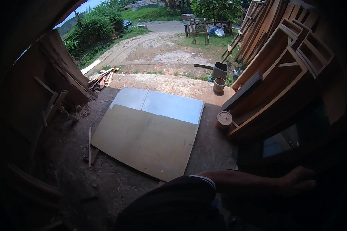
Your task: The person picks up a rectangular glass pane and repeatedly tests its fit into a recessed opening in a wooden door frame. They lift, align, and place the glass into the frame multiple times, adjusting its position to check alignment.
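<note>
My left hand reaches to the right in deep shade at the lower right. Its fingers show dimly and look apart, with nothing visible in them. The bare forearm comes out of a dark sleeve with a light band. My right hand is not seen. Beyond the sleeve, a large tan board lies flat and slightly raised from the floor. A shiny pale sheet, perhaps lit by the sky, makes up its far part.
Tall wooden frames and planks lean along the right. A lidded bucket, an open tub and a dark container stand beside them. Wood scraps and leaning boards lie left. Grass and a road are outside.
</note>
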Available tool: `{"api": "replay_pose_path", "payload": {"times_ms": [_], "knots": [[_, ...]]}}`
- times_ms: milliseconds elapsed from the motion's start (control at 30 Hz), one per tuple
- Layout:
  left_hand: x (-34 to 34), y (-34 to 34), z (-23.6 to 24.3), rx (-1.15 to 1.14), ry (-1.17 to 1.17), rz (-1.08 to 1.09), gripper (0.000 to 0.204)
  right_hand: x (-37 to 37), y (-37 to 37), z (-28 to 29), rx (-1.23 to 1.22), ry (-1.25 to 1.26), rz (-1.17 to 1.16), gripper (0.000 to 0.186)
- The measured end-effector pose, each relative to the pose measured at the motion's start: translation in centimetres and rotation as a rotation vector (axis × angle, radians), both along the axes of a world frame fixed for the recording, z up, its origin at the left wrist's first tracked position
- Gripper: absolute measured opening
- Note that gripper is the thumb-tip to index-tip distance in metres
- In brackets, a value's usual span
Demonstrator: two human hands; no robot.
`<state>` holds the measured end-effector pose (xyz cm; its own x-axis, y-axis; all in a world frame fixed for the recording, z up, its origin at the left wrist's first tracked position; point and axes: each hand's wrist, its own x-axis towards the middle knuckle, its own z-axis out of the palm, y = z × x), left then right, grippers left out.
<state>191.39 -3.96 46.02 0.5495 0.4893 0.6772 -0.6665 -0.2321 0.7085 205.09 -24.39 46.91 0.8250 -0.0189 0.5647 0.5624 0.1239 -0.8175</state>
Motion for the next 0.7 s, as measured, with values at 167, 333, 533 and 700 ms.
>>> {"api": "replay_pose_path", "payload": {"times_ms": [167,333,533,700], "knots": [[0.1,11.4,-1.4,-0.169,0.041,-0.049,0.037,-1.4,13.9,-1.0,-0.038,0.132,-0.303,0.086],[4.5,21.1,-3.0,-0.054,0.134,-0.095,0.034,3.8,19.2,-4.9,0.082,0.034,-0.097,0.071],[8.8,31.3,-5.8,-0.080,0.101,-0.126,0.044,5.6,27.2,-7.8,0.004,-0.008,-0.060,0.070],[10.3,38.8,-6.2,-0.130,0.234,-0.264,0.046,6.9,33.8,-10.9,-0.021,-0.055,-0.221,0.058]]}}
